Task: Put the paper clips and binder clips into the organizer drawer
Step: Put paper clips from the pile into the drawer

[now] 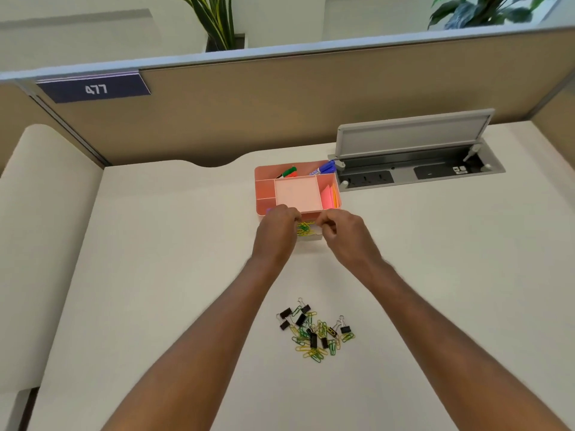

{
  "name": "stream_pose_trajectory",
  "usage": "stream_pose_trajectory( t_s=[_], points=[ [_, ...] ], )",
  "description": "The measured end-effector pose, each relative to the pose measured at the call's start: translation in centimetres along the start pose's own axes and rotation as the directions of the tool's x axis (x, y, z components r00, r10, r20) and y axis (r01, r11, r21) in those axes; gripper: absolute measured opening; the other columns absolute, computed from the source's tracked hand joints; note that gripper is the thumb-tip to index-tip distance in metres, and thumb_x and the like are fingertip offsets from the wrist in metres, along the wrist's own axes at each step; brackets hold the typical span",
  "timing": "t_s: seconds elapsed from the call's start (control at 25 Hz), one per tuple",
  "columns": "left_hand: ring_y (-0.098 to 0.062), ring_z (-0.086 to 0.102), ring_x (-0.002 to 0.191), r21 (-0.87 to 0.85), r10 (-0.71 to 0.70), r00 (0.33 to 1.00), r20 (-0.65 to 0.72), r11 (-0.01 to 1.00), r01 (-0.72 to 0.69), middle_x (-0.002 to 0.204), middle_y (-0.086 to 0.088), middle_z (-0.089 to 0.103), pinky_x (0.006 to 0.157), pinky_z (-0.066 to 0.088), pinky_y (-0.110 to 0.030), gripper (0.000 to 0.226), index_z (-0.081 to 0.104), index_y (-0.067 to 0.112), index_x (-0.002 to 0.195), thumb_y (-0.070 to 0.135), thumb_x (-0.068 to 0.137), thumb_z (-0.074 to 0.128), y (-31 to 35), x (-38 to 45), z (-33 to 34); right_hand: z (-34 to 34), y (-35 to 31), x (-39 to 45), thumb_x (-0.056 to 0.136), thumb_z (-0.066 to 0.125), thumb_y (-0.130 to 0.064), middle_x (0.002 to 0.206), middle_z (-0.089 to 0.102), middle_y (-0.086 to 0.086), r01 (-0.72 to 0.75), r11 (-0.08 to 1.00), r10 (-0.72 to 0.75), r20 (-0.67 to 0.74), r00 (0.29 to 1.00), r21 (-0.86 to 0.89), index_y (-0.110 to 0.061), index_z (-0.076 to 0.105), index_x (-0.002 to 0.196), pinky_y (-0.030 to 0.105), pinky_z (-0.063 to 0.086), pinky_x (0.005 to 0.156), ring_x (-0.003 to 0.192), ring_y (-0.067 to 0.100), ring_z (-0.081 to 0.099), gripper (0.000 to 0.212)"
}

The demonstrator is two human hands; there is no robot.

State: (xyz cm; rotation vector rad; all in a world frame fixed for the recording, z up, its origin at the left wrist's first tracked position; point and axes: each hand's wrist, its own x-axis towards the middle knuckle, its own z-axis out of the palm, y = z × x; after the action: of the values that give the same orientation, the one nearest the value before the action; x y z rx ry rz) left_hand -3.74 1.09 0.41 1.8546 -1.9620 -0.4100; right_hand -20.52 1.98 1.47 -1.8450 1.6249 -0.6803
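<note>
A pink desk organizer [263, 194] stands at the back of the white desk. Its small drawer [308, 234] is pulled out toward me and holds several yellow and green paper clips. My left hand [277, 227] and my right hand [340, 231] flank the drawer, fingers curled at its front corners. Whether either hand pinches clips is hidden. Nearer to me lies a pile of clips [315, 332]: black binder clips mixed with yellow and green paper clips.
The organizer holds markers [323, 168] and pink sticky notes [328, 197]. An open cable hatch with sockets [413, 169] lies to its right. A beige partition [280, 113] closes the desk's back edge.
</note>
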Motion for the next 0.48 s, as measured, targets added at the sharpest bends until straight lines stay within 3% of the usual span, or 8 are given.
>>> stream_pose_trajectory(
  t_s=[0.16, 0.28, 0.36, 0.48],
  points=[
    [-0.028, 0.064, 0.080, 0.117, 0.072, 0.997, 0.019, 0.990, -0.074, 0.087, -0.008, 0.070, 0.061, 0.046, -0.033, 0.018, 0.076, 0.011, 0.094, 0.001, 0.091, 0.061, -0.8, 0.0, 1.4, 0.5, 0.6, -2.5, 0.095, 0.058, -0.004, 0.102, 0.069, -0.009, -0.006, 0.999, 0.008, -0.044, 0.999, 0.044, -0.018, 0.071, 0.102, 0.030, 0.057, 0.083, 0.090, 0.008, 0.065, 0.020],
    [-0.026, 0.066, 0.092, 0.110, 0.125, 0.992, 0.013, 0.986, -0.126, 0.101, -0.007, 0.073, 0.073, 0.058, -0.041, 0.017, 0.075, 0.011, 0.106, 0.006, 0.094, 0.064, -0.9, -0.6, 1.3, 1.7, 0.7, -5.6, 0.095, 0.058, -0.005, 0.102, 0.067, -0.009, -0.032, 0.997, 0.037, -0.077, 0.996, 0.071, -0.020, 0.069, 0.101, 0.029, 0.056, 0.083, 0.090, 0.007, 0.064, 0.019],
    [-0.023, 0.063, 0.100, 0.033, 0.134, 0.989, -0.058, 0.991, -0.132, 0.109, -0.007, 0.072, 0.081, 0.058, -0.037, 0.019, 0.073, 0.009, 0.112, 0.008, 0.095, 0.065, -0.5, -1.9, 0.7, 3.1, 1.0, -8.0, 0.096, 0.059, -0.011, 0.104, 0.063, -0.011, -0.084, 0.994, 0.085, -0.017, 0.996, 0.073, -0.025, 0.066, 0.103, 0.029, 0.056, 0.082, 0.090, 0.006, 0.063, 0.017],
    [-0.017, 0.055, 0.107, -0.132, -0.003, 0.993, -0.115, 0.991, -0.012, 0.113, -0.001, 0.064, 0.085, 0.049, -0.028, 0.020, 0.070, 0.015, 0.114, 0.012, 0.095, 0.064, -0.6, -6.6, 0.9, 5.3, 1.6, -11.5, 0.095, 0.063, -0.025, 0.117, 0.057, -0.011, -0.146, 0.989, 0.148, 0.186, 0.971, -0.026, -0.029, 0.061, 0.118, 0.033, 0.054, 0.087, 0.105, 0.009, 0.060, 0.023]
  ],
)
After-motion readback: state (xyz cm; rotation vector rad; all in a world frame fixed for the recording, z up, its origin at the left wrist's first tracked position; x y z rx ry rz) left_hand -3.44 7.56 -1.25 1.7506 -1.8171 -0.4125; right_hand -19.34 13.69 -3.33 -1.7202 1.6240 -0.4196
